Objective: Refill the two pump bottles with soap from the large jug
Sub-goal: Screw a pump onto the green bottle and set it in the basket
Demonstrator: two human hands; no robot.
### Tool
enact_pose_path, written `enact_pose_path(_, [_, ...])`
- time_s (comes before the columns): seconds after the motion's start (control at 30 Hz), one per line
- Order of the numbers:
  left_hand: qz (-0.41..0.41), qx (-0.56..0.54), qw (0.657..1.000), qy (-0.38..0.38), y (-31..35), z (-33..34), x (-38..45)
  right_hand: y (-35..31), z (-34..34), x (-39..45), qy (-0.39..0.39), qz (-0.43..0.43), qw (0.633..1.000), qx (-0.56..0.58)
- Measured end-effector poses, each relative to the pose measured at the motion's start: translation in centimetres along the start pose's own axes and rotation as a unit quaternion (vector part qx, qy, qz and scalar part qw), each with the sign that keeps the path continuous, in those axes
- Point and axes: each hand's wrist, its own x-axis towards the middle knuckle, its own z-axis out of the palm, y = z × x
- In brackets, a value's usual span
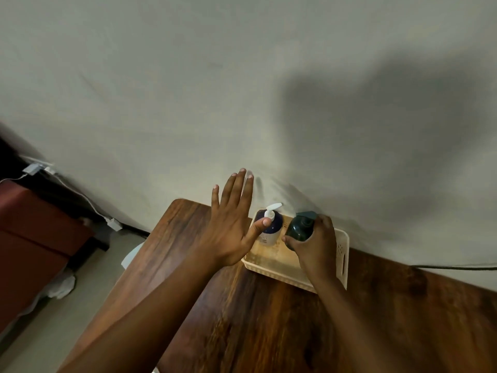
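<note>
Right hand (314, 243): wrapped round the dark green bottle (300, 228), thumb on the near left of its body and fingers curled behind its right side; the bottle is held upright, or nearly so, inside the cream plastic basket (343, 254), in the far right part of it. Whether the bottle's base is resting on the basket floor or is lifted clear cannot be told, as the hand covers it. Left hand (228, 227): spread flat, fingers straight and pointing away toward the wall (188, 90), nothing held; its thumb tip is seen over the white pump head of the navy pump bottle (270, 227), though contact cannot be confirmed. Navy bottle: upright in the far left part of the same basket, just beside the green one, nozzle pointing right and away. Basket: set on the wooden table (255, 319) against the wall. Large jug: not in view. Governing relation, as judged: each bottle stands directly ahead of the hand on its own side, long axis vertical, so the green one is already secured for lifting straight up and out by the right hand, while the navy one is nearest the left hand and remains ungripped. Filling is judged not yet begun.
</note>
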Motion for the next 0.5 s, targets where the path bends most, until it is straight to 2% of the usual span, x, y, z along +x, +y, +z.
enact_pose_path(0.1, [0.006,0.000,1.000,-0.005,-0.7,1.5,-0.2,1.3,1.7,0.0,0.011,0.029,0.999,-0.015])
enact_pose_path(0.5, [0.001,0.004,1.000,-0.030,-2.1,5.5,-0.6,3.1,4.6,0.4,-0.002,0.040,0.997,-0.064])
